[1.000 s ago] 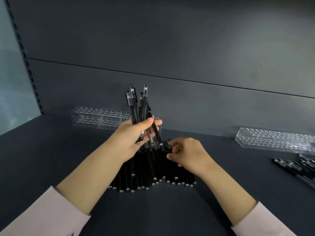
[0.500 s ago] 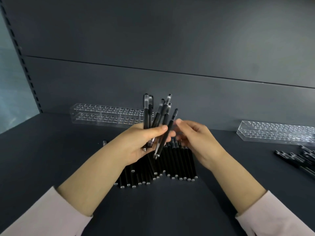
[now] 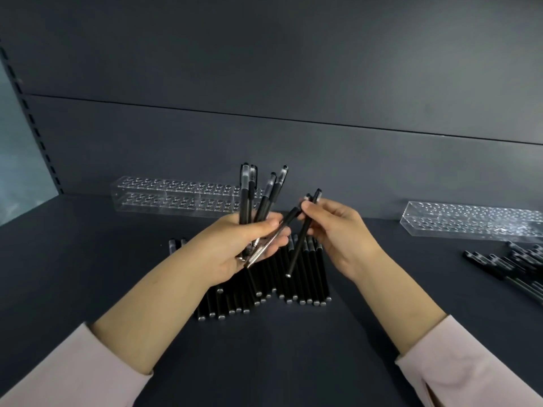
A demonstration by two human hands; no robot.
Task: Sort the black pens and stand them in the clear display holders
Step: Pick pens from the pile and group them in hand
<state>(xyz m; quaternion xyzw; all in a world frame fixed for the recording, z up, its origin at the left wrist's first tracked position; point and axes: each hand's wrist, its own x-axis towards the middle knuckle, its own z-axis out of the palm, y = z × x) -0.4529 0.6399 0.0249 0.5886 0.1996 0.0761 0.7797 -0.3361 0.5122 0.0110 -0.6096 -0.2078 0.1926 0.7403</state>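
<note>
Pens [image 3: 255,201] bunched in left hand [image 3: 235,251], one pen [image 3: 298,248] pinched in right hand [image 3: 343,233], holders [image 3: 176,195] behind.

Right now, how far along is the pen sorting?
Done: nothing visibly; the left holder and right holder both look empty. In hand: the left hand grips a bundle of pens, the right hand pinches a single pen beside it. Left: the row of pens on the shelf under the hands and the pile at far right.

Dark shelf [image 3: 88,274] with pen row [image 3: 311,284], left holder [image 3: 164,195], right holder [image 3: 470,221] (loose pens [image 3: 505,265] just beside it)
</note>
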